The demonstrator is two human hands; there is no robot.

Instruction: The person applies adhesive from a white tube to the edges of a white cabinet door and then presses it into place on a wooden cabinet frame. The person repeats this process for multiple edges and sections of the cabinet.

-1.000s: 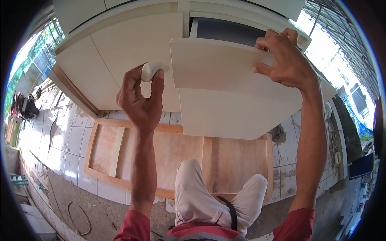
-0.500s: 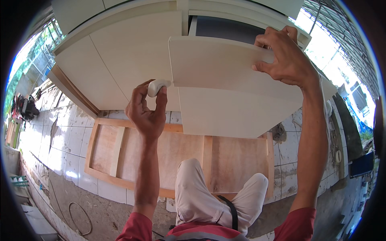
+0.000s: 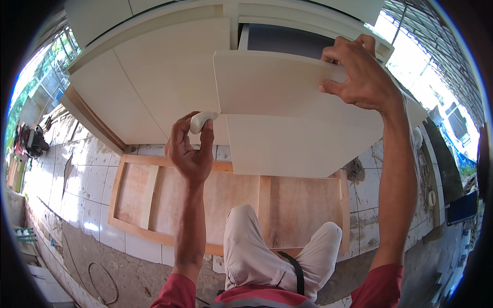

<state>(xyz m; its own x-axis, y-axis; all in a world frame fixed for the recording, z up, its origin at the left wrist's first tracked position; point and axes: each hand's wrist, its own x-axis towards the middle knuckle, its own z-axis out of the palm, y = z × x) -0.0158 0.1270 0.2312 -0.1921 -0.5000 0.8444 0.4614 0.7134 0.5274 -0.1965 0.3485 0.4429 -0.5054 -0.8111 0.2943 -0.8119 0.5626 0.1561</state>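
Observation:
My left hand (image 3: pixel 192 151) pinches a small white rounded object (image 3: pixel 197 123) between thumb and fingers. Its narrow end points at the left edge of a pulled-out drawer's white front panel (image 3: pixel 267 84), close to the panel's lower left corner. Whether it touches the panel I cannot tell. On the upper right, my right hand (image 3: pixel 359 74) grips the top edge of that drawer front, thumb on the outer face and fingers over the back. Behind the panel shows the dark drawer inside (image 3: pixel 287 40). Below is another white panel (image 3: pixel 298 146), standing out from the cabinet.
The white cabinet (image 3: pixel 159 77) fills the far side. A wooden frame with a plywood sheet (image 3: pixel 205 195) lies on the tiled floor (image 3: pixel 92 179) between it and my knees. A dark power tool (image 3: pixel 36 141) sits far left; a looped hose (image 3: pixel 105 282) lies lower left.
My left hand has moved slightly down and right, bringing the white object's narrow end nearer the panel's edge. My right hand keeps its grip. The cabinet sits slightly lower in view.

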